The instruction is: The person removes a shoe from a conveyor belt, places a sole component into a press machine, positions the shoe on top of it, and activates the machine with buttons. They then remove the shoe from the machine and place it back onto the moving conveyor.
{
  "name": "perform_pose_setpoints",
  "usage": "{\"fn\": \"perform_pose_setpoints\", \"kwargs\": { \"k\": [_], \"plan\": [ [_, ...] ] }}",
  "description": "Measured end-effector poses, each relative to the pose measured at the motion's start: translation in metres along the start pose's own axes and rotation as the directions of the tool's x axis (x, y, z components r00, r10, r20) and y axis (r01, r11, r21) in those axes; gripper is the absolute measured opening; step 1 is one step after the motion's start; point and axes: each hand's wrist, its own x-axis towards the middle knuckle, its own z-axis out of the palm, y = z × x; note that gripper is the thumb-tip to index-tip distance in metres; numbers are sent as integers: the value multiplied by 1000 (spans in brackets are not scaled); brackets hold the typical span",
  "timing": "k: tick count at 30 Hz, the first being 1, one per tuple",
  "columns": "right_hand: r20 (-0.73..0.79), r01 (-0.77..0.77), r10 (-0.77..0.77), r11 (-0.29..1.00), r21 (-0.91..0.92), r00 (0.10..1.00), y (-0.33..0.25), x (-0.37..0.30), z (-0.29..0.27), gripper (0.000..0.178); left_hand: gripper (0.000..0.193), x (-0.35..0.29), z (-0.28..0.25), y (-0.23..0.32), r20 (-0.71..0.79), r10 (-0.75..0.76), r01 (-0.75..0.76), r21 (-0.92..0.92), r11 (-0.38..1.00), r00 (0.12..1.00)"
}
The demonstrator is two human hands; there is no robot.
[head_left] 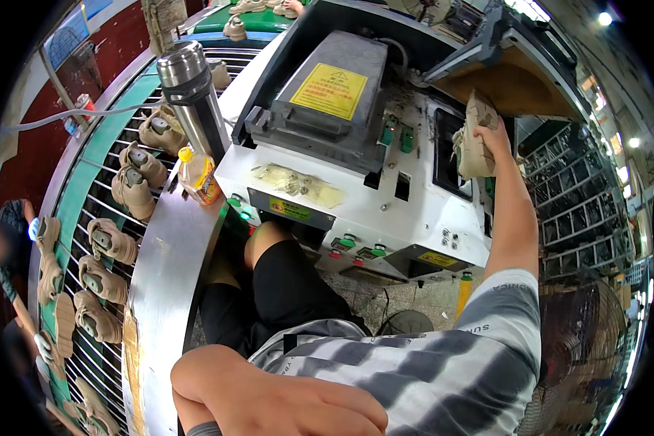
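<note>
My right hand (493, 136) grips a beige lace-up shoe (477, 145) with a thick sole, my arm stretched out to the far right. The shoe is tilted, its toe up and its sole toward my palm. It is beside a dark rectangular opening (447, 156) in the white machine (429, 211), below a raised lid (512, 80). My left arm is bent across the lower edge, very close to the camera; my left hand (327, 407) shows only in part, its fingers hidden.
Several beige shoes (109, 280) lie on a roller conveyor (116, 218) at left. A steel flask (192, 94) and a plastic bottle (198, 176) stand beside the machine. Another person's gloved hand (43, 349) is at the far left. Racks (585, 203) and a fan (574, 349) stand at right.
</note>
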Motion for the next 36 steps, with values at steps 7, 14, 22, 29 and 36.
{"fn": "perform_pose_setpoints", "kwargs": {
  "k": [7, 14, 22, 29, 36],
  "plan": [
    [248, -48, 100, 977, -208, 963, 24, 22, 68, 98, 14, 5, -10, -14, 8, -28, 27, 52, 998, 1000],
    [273, -75, 122, 981, -178, 954, 3, -10, 56, 93, 8, 10, -5, -16, 81, -190, 171, 198, 965, 978],
    [-140, 407, -441, 887, -218, 887, 85, -130, 46, 56, 13, -45, -38, -119, 265, -47, 143, -358, 923, 963],
    [-397, -125, 618, 630, 767, 679, 188, -368, 46, 20, 20, -197, -79, -239, -158, -877, 685, 691, 231, 455],
    [489, -441, 454, -216, 871, 745, 221, -372, 45, 18, 10, -205, -101, -303, -248, -880, 739, 655, 156, 406]
  ]
}}
